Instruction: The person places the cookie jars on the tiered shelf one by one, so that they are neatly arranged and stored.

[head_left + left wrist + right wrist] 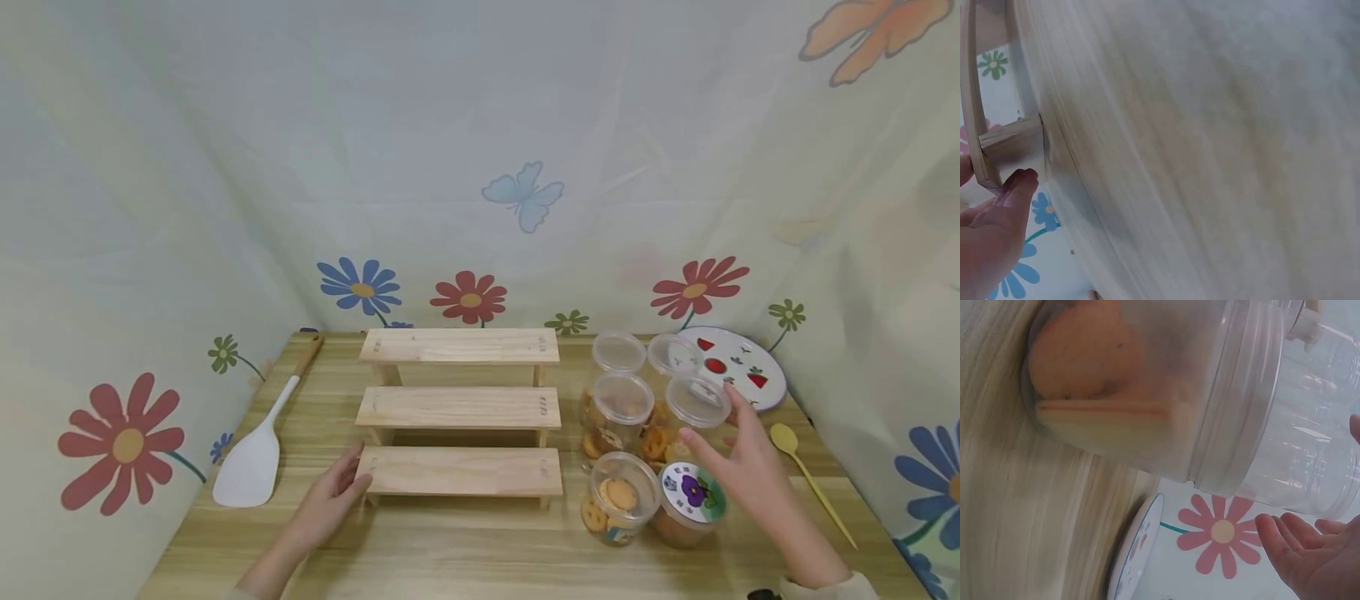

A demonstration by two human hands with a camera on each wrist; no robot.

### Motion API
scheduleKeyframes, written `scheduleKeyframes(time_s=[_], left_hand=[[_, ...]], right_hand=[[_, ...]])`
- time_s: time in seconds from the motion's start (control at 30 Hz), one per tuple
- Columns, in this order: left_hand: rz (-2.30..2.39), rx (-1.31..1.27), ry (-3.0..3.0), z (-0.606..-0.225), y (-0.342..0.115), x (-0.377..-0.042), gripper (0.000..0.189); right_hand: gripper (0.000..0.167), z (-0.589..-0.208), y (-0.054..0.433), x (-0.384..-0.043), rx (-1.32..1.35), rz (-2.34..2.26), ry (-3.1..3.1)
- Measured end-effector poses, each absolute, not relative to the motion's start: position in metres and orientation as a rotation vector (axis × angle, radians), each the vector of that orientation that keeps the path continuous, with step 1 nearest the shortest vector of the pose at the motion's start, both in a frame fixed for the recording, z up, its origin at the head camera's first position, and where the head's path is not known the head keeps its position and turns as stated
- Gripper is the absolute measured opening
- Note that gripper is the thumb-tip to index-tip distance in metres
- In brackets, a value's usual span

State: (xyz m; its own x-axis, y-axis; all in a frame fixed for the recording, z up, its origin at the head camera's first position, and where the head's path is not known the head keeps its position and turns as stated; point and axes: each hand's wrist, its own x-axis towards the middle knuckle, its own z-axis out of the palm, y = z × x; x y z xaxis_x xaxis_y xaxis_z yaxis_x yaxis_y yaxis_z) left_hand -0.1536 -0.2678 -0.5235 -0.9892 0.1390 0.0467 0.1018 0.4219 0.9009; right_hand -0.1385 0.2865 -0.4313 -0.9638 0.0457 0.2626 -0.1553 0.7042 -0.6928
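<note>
- Pinching, in the head view, the left end of the bottom tier of a wooden stand [459,472] with the left grip [330,498]; spreading the right grip [738,462], unclosed, about a clear-lidded jar [698,402] on the counter [450,554], right of the stand.
- Seemingly steadying the stand while preparing to take the jar.
- Pressing thumb and fingers to opposite faces of the tier, in the left wrist view.
- Extending fingers [1275,534] beside clear plastic, in the right wrist view; leaving contact unclear.
- Probably calling next for closing round that jar.

Rack [457,408] matt pale wood; jars [624,400] clear, glossy plastic
</note>
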Motion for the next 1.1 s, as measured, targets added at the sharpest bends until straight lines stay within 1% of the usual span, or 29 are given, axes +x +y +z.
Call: scheduleKeyframes(time_s=[0.17, 0.37, 0.5, 0.77, 1.1], left_hand=[[1.691, 0.206, 2.604, -0.5262, -0.2674, -0.1535, 0.062], [1.722, 0.23, 2.597, -0.529, -0.2663, -0.1564, 0.061], [1.722, 0.201, 2.584, -0.5279, -0.2669, -0.1567, 0.062], [1.723, 0.164, 2.535, -0.5259, -0.2669, -0.1558, 0.065], [1.738, 0.203, 2.512, -0.5255, -0.2691, -0.1562, 0.065]], right_hand=[[0.093, -0.4341, 0.2882, -0.1408, 0.071, 1.137, -2.651], [0.095, -0.4369, 0.2894, -0.1439, 0.055, 1.16, -2.646], [0.096, -0.4369, 0.2884, -0.1454, 0.046, 1.184, -2.65], [0.084, -0.4369, 0.2873, -0.1462, 0.057, 1.221, -2.628], [0.083, -0.4393, 0.2879, -0.1478, 0.049, 1.205, -2.61]])
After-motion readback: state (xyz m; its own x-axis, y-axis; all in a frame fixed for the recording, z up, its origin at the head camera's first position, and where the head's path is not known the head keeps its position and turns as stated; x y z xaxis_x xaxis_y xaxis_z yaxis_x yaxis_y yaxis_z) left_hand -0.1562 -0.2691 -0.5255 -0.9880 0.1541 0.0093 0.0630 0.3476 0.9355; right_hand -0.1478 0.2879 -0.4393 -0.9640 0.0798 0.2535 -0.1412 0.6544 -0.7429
